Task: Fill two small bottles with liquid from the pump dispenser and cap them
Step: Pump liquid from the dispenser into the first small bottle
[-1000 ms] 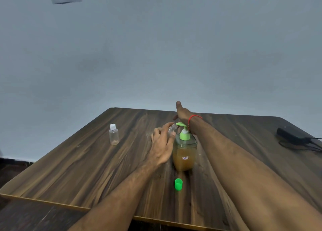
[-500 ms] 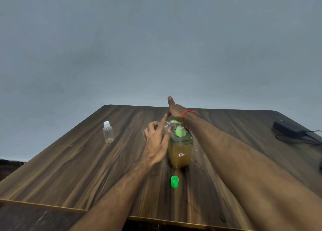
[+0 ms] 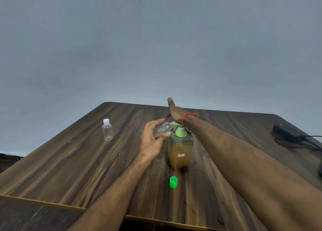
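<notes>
On the tabletop (image 3: 69, 161), the capped small bottle (image 3: 107, 132) waits at left. The left hand (image 3: 151, 140), now tipped lower, grasps the open small bottle (image 3: 161, 129) at the pump dispenser (image 3: 180, 147) spout; the right hand (image 3: 175, 111), fingers straight, has pressed down: filling underway. The green cap (image 3: 173, 182) lies near.

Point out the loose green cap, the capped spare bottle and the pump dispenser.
green cap (image 3: 173, 182), head view, its side wall
capped spare bottle (image 3: 107, 132), head view, its clear body
pump dispenser (image 3: 180, 152), head view, its amber-filled body
</notes>
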